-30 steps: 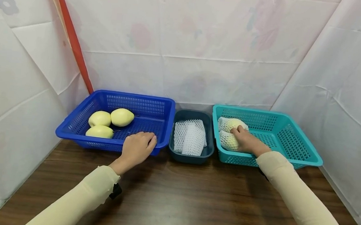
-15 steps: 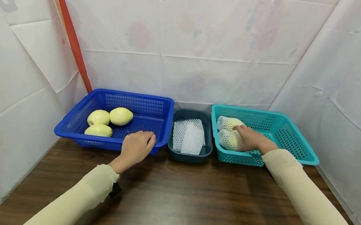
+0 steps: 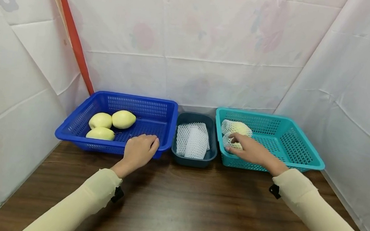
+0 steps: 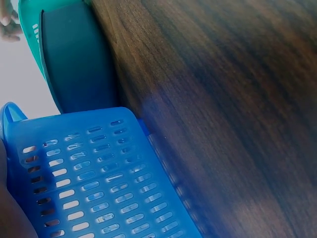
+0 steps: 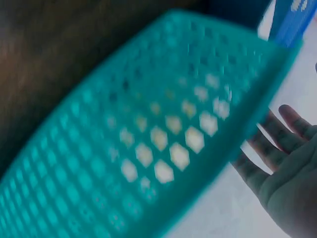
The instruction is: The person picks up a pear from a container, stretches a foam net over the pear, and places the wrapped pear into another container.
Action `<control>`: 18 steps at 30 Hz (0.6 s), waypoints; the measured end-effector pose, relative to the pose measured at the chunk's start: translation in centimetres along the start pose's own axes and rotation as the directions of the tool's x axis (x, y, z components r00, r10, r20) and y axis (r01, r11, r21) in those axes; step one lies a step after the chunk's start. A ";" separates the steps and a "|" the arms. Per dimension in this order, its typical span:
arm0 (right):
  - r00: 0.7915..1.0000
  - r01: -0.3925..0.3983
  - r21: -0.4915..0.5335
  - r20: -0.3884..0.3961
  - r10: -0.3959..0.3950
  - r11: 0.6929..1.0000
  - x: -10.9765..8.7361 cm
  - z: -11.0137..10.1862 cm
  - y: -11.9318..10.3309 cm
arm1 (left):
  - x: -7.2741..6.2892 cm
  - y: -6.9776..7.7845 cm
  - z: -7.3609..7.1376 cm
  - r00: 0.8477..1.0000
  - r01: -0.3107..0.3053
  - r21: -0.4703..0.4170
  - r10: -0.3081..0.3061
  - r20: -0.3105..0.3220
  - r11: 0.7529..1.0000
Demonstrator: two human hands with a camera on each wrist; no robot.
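Note:
In the head view my left hand (image 3: pixel 140 150) rests at the near rim of the blue basket (image 3: pixel 147 100), palm down, its fingertips hidden. That basket holds three pale yellow-green pears (image 3: pixel 124 119). My right hand (image 3: pixel 251 148) hovers over the near left of the teal basket (image 3: pixel 306 150), fingers apart and holding nothing, as the right wrist view also shows. Beneath and beside its fingertips lies a pear in a white foam net (image 3: pixel 229 141), partly hidden. Behind that lies another netted pear (image 3: pixel 240 128).
Between the baskets a small dark tray (image 3: pixel 194 162) holds white foam net sleeves (image 3: pixel 197 143). All three containers stand in a row on the brown wooden table (image 3: pixel 178 202). Pale cloth (image 3: pixel 191 32) hangs behind and at both sides.
My right hand has let go of the near netted pear in the teal basket and lifted off it, fingers spreading. My left hand stays at the blue basket's rim.

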State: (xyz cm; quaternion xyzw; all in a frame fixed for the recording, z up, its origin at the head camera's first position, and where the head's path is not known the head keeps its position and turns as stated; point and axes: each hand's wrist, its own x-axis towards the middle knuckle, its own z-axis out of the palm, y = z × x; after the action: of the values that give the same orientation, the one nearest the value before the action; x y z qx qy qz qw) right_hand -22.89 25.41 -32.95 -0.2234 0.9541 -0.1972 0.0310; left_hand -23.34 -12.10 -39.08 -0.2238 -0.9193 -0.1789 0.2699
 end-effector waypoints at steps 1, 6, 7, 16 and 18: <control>1.000 0.006 -0.017 -0.005 -0.006 1.000 -0.1 0.5 -0.2 | 0.0 0.0 0.0 1.000 0.000 0.000 0.000 -0.001 1.000; 0.998 0.011 -0.153 -0.062 -0.021 0.988 -0.6 2.5 -0.7 | -0.1 0.1 0.0 1.000 -0.001 -0.004 0.001 -0.008 1.000; 0.997 0.009 -0.175 -0.074 -0.023 0.985 -0.6 2.8 -0.7 | -0.1 0.1 0.0 1.000 -0.001 -0.003 0.001 -0.010 1.000; 0.988 0.035 -0.276 -0.134 -0.075 0.960 -0.9 4.8 -0.1 | -0.1 0.1 0.0 0.999 -0.011 -0.003 0.011 -0.035 1.000; 0.984 0.046 -0.310 -0.148 -0.096 0.950 -0.9 5.1 0.0 | -0.1 0.1 0.0 0.999 -0.014 -0.004 0.014 -0.043 1.000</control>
State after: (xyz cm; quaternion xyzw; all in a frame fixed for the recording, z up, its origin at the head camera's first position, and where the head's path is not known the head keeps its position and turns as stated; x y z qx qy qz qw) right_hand -21.37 23.97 -37.66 -0.2432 0.9637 -0.0660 -0.0882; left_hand -23.22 -12.07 -39.08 -0.2268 -0.9113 -0.1838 0.2905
